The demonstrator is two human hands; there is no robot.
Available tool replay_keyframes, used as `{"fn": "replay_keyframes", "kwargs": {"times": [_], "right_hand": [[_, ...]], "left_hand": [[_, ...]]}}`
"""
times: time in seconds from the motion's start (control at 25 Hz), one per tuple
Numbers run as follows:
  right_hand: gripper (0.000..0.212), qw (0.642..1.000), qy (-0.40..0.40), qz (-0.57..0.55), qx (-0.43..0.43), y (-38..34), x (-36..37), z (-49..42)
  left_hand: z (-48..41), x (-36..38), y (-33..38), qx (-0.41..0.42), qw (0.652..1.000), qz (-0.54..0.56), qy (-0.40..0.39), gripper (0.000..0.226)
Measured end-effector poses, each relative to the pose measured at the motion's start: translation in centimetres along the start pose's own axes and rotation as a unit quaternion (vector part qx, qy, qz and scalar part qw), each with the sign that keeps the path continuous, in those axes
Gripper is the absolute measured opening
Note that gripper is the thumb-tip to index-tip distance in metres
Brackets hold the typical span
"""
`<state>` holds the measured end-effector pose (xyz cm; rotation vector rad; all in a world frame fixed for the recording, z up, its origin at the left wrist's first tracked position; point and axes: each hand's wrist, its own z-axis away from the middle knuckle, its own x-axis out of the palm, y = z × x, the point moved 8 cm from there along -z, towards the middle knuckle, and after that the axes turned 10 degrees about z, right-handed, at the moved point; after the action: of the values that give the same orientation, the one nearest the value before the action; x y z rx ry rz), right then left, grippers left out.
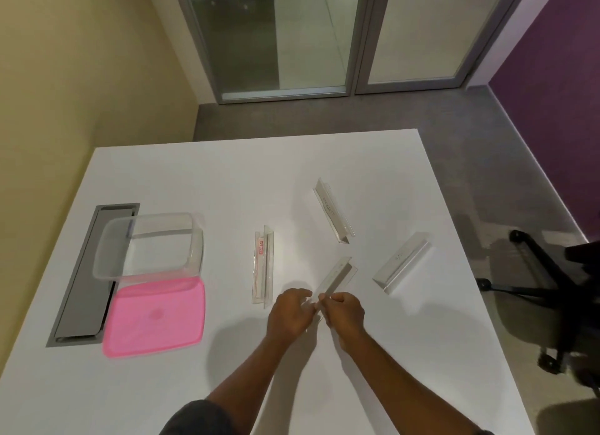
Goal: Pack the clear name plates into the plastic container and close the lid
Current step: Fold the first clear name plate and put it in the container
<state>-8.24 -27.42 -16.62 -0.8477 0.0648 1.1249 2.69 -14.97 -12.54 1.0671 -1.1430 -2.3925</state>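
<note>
Several clear name plates lie on the white table [194,175]. My left hand [290,313] and my right hand [344,311] both grip the near end of one name plate [337,275], which angles up to the right. Another name plate with a red label [263,264] lies just left of my hands. A third name plate [332,210] lies farther back, and a fourth name plate [402,261] lies to the right. The clear plastic container [147,244] stands open at the left, with its pink lid [156,316] flat on the table in front of it.
A grey cable tray [84,279] is set into the table at the left, partly under the container. A black office chair [558,279] stands off the table's right edge. Glass doors [292,38] are beyond the far edge.
</note>
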Motion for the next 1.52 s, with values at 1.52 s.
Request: {"fn": "replay_keyframes", "kwargs": {"times": [1.52], "right_hand": [[0.019, 1.0, 0.018, -0.008, -0.024, 4.7, -6.3, -1.1]], "left_hand": [[-0.2, 3.5, 0.8, 0.0, 0.989, -0.115, -0.09, 0.058]]}}
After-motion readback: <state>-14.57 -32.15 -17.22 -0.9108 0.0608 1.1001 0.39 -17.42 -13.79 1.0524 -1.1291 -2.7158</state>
